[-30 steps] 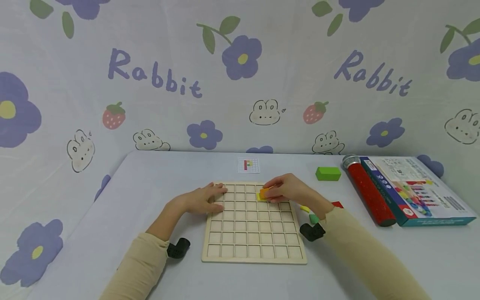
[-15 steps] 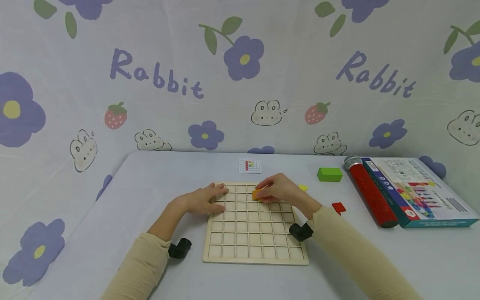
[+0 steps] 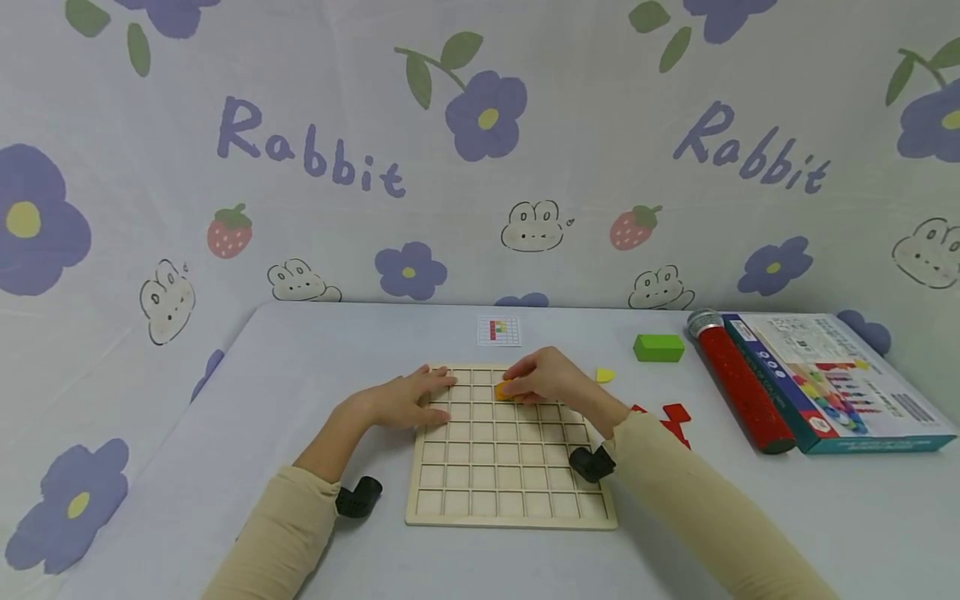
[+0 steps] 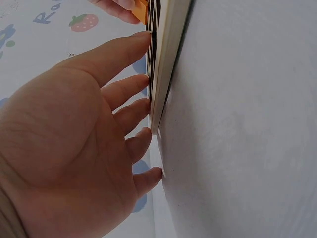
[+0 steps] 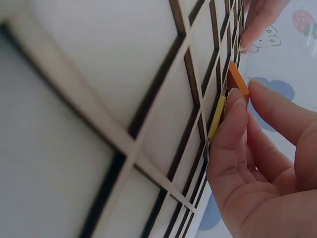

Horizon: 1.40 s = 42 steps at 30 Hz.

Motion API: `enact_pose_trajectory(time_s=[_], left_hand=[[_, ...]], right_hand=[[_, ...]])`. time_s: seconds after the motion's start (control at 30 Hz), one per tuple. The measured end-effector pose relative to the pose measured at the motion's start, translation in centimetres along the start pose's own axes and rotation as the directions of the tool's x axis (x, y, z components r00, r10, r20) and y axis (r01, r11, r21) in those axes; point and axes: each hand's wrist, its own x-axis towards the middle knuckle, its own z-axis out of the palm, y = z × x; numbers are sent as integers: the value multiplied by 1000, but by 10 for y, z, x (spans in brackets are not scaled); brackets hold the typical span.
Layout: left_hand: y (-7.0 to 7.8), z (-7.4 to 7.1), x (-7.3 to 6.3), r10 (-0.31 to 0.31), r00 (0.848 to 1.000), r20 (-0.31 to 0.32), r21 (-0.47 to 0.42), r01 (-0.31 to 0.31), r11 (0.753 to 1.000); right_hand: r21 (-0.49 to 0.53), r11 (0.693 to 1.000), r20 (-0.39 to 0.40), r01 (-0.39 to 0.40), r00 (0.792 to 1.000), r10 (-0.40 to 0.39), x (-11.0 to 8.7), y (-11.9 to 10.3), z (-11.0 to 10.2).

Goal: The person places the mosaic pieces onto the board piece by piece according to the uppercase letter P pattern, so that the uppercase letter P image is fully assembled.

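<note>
In the head view a wooden grid board (image 3: 507, 503) lies flat on the white table. My right hand (image 3: 547, 379) pinches a small orange block (image 3: 502, 390) over the board's second row from the back. The right wrist view shows the orange block (image 5: 238, 82) between thumb and fingers, and a thin yellow tile (image 5: 217, 119) right beside those fingers at the grid. Whether that tile is also held is unclear. Fairly straight fingers of my left hand (image 3: 405, 398) rest on the board's back left edge; the left wrist view shows its palm (image 4: 64, 139) holding nothing.
Behind the board lies a small pattern card (image 3: 499, 332). To the right are a yellow piece (image 3: 604, 375), red pieces (image 3: 677, 412), a green block (image 3: 658, 348), a red microphone-like cylinder (image 3: 738, 383) and a flat printed box (image 3: 840, 383).
My right hand has slid left along the board with the orange block. Red and yellow pieces behind the right forearm have come into view. The left hand stays put.
</note>
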Motion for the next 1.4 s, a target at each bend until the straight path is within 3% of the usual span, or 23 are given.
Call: enact_pose_trajectory(time_s=[0.47,0.97,1.13,1.4], left_hand=[[-2,0,0,-3,1000,-2,3,3,1000],[0,0,0,-4,1000,4,13,4,1000],[-2,1,1,5,1000,4,7,-5,1000],[-3,0,1,10,1000,5,10,-10,1000]], right_hand=[[-24,999,-25,-25,999,24,2,0,0],[-12,1000,4,-14,1000,14,-1,-3,-3],[36,999,66,16,998,-19,-1,4,-11],[209,977,202,35,976,-78,-5,15,-31]])
